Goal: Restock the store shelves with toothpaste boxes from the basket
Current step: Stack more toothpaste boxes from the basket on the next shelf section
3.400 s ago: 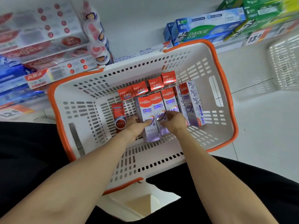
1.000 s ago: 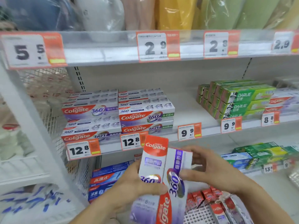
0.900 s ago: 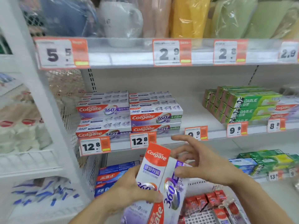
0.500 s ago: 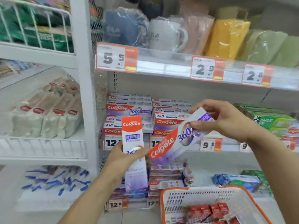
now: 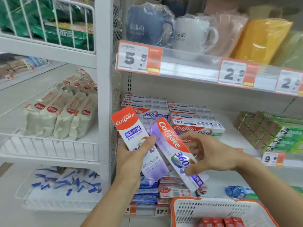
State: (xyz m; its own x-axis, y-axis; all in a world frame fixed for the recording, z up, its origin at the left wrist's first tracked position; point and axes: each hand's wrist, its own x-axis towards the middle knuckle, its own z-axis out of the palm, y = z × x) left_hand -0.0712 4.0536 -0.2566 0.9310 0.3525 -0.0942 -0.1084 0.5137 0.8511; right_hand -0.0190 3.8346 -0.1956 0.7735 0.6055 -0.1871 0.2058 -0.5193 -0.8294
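Toothpaste boxes: you hold two Colgate 360 boxes in front of the shelf (image 5: 232, 128), one per hand. Left hand (image 5: 131, 163) grips the left box (image 5: 131, 128) around its lower half, thumb curled across the front face, red Colgate end pointing up and tilted slightly left. Right hand (image 5: 211, 154) pinches the right box (image 5: 177, 149) near its lower end, thumb on the front by the 360 logo, other fingers curled loosely behind it. That box slants, red end up-left, lower end down-right. The two boxes overlap in the middle, the right box in front; whether they touch you can't tell.

Behind them, the shelf stack (image 5: 172, 115) of matching Colgate 360 boxes lies flat in two columns at the shelf's left end. Green Darlie boxes (image 5: 268, 131) sit further right on the same shelf, well apart from the stack.

Basket (image 5: 211, 210), white with orange rim, is at the bottom right, below your right hand. Small red boxes (image 5: 219, 222) show inside it at the frame's edge.

Wrapped mugs (image 5: 172, 31) stand on the shelf above.
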